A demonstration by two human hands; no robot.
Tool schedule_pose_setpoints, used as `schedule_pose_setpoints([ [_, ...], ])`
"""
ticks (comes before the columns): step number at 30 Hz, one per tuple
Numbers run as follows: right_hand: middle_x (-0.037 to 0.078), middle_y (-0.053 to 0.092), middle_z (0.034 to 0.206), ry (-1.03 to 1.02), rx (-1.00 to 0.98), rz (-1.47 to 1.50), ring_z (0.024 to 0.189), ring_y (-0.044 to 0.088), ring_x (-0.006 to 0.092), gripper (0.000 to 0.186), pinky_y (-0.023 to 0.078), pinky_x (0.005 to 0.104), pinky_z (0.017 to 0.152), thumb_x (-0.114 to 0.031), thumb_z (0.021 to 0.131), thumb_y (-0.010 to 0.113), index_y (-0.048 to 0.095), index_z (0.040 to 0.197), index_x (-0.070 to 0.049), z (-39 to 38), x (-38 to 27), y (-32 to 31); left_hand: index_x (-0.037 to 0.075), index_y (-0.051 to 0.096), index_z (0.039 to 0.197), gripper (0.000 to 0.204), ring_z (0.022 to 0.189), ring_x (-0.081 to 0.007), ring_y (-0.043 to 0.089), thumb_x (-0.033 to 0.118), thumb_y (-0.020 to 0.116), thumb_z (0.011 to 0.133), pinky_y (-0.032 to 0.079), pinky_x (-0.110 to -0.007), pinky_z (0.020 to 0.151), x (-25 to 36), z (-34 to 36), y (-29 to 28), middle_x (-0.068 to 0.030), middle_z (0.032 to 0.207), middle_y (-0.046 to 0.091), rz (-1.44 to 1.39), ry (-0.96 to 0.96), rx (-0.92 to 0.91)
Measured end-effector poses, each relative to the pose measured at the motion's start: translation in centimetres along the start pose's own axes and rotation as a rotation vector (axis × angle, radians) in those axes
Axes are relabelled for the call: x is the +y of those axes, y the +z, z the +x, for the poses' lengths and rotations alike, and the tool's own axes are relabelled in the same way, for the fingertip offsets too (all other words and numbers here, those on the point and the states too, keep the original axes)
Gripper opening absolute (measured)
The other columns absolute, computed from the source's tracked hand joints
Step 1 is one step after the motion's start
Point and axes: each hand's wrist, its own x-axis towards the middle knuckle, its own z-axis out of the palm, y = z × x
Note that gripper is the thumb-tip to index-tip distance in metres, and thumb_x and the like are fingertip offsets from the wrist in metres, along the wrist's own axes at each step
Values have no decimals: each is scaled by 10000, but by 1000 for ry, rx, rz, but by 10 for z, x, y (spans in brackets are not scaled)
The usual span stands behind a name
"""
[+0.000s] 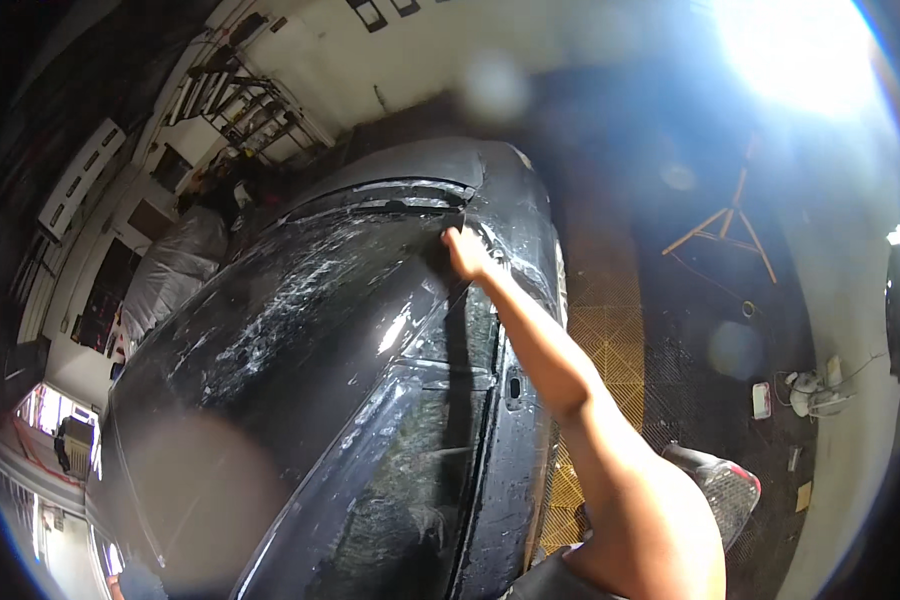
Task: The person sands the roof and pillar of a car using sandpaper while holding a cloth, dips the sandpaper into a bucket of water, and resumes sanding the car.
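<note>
A black car [300,380] fills the left and middle of the view, its glossy body streaked with wet white smears. My right hand [467,254] reaches far out and rests on the car's upper edge, next to a dark seam between panels. The fingers are too small to make out, so I cannot tell whether the hand holds anything. My bare right forearm runs back to the lower right. My left hand is out of view.
Yellow grid floor tiles [610,330] run along the car's right side. A wooden tripod stand [725,228] and small white items [805,395] sit on the dark floor. A very bright lamp [800,50] glares top right. A grey-covered vehicle [175,265] and metal racks [240,105] stand behind.
</note>
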Motion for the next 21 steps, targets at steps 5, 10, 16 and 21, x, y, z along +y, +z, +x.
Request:
schedule_pose_setpoints([
  [5,323,509,1440,338,146,291,1333,501,483,476,439,514,1068,-289,976,454,529,1337,12,-18,44,2,-93,345,1528,668,1362,-368,475,113,622,956,356,-464,1165,-5,10,6,-267,1485,466,67,67,-9],
  [10,317,438,1480,-21,342,319,1339,486,436,486,400,485,1116,-267,995,405,505,1406,-27,-44,18,29,-67,333,1550,696,1410,-377,428,171,640,972,307,-470,1197,-1,7,-2,-266,1539,422,221,104,-1],
  [16,345,294,1580,235,108,286,1422,359,497,502,317,481,1191,-280,1020,441,447,1452,-25,-35,12,16,-53,378,1533,649,1414,-373,424,197,628,988,298,-453,1200,18,1,-2,-265,1535,432,156,-57,24],
  [21,389,365,1414,362,243,393,1273,438,513,458,393,537,1067,-283,1017,425,455,1351,28,-33,30,26,-53,381,1531,646,1410,-372,428,195,628,988,301,-452,1198,21,8,4,-264,1530,437,123,-13,18],
])
